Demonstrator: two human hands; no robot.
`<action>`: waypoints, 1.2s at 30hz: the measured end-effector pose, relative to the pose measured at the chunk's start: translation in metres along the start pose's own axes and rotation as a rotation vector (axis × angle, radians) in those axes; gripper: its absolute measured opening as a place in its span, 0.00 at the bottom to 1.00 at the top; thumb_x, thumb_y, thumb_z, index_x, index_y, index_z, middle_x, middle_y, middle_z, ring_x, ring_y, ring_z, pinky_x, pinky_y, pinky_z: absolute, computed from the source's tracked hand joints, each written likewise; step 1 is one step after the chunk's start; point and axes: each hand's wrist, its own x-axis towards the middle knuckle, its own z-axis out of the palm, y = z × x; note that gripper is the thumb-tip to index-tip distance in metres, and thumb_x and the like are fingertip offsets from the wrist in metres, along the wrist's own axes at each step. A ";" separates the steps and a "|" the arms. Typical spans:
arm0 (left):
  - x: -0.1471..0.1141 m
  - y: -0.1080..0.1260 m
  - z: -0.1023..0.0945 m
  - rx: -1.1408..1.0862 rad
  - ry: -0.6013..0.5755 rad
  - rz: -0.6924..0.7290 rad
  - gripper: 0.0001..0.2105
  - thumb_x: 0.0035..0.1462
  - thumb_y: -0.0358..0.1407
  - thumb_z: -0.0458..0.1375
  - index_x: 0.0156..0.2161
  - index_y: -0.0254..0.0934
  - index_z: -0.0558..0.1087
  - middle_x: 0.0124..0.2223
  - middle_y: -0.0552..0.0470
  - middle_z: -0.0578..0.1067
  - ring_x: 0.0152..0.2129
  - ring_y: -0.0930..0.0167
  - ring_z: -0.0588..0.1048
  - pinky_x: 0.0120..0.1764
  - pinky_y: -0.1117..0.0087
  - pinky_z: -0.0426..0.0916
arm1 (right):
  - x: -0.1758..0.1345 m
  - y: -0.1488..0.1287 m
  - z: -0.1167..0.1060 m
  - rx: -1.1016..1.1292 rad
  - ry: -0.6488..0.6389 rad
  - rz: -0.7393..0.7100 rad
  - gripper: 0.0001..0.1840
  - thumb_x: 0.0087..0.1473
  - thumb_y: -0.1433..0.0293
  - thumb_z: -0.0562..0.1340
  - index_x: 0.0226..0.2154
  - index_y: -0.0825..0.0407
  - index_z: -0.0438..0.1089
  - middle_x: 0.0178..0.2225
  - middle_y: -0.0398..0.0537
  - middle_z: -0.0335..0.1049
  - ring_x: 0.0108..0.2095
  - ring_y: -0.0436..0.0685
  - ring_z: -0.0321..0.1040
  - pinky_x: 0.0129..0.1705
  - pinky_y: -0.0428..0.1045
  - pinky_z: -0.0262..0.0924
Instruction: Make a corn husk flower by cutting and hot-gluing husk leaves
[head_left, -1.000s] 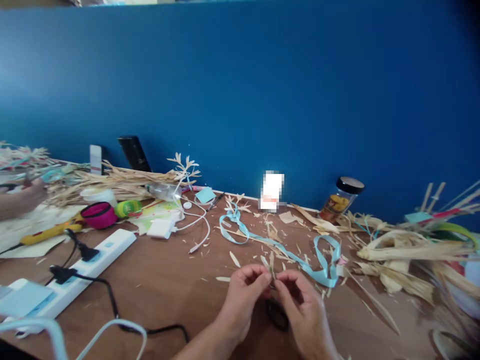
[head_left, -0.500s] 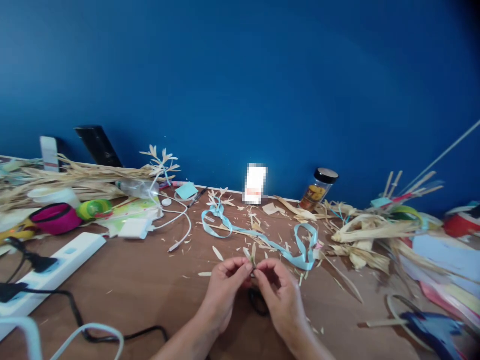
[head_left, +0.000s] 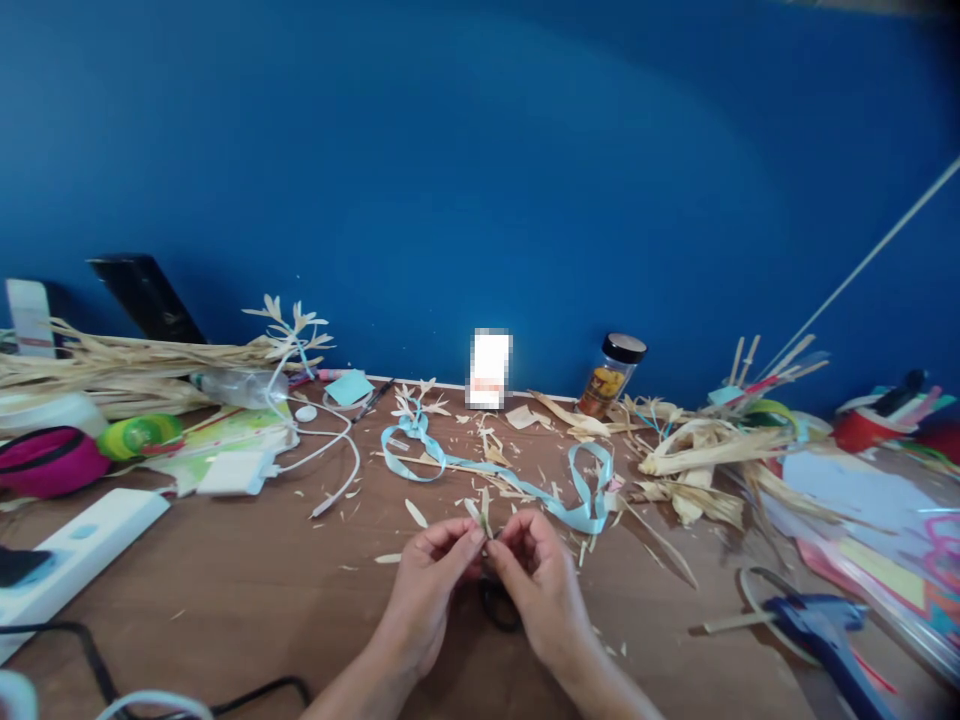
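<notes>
One straw piece (head_left: 484, 517) is pinched by two hands, left (head_left: 431, 590) and right (head_left: 541, 590); each grip is closed on it, near the bench's (head_left: 247, 590) front edge.

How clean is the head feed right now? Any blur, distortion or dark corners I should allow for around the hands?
Head view: centre sharp, with the left hand and right hand pinching a small husk piece in even, soft light; edges smear, so the blue glue gun and power strip look soft; wide-lens bowing curves the table edge; top right corner darkens; a white label at the wall is pixelated.
</notes>
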 end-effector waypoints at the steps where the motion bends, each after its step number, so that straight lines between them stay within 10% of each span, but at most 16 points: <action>1: 0.000 0.000 0.000 0.001 0.000 -0.001 0.06 0.44 0.34 0.64 0.29 0.32 0.75 0.26 0.54 0.74 0.23 0.77 0.68 0.28 0.77 0.64 | 0.000 0.001 0.000 0.025 -0.003 0.007 0.07 0.51 0.67 0.59 0.28 0.51 0.59 0.23 0.38 0.59 0.23 0.49 0.58 0.25 0.43 0.55; 36: 0.002 -0.002 -0.001 -0.007 -0.037 -0.028 0.06 0.43 0.33 0.64 0.26 0.34 0.72 0.24 0.55 0.71 0.21 0.77 0.68 0.27 0.77 0.61 | -0.001 -0.001 0.003 0.019 0.014 -0.004 0.08 0.50 0.67 0.59 0.26 0.51 0.58 0.21 0.37 0.56 0.22 0.48 0.54 0.23 0.43 0.52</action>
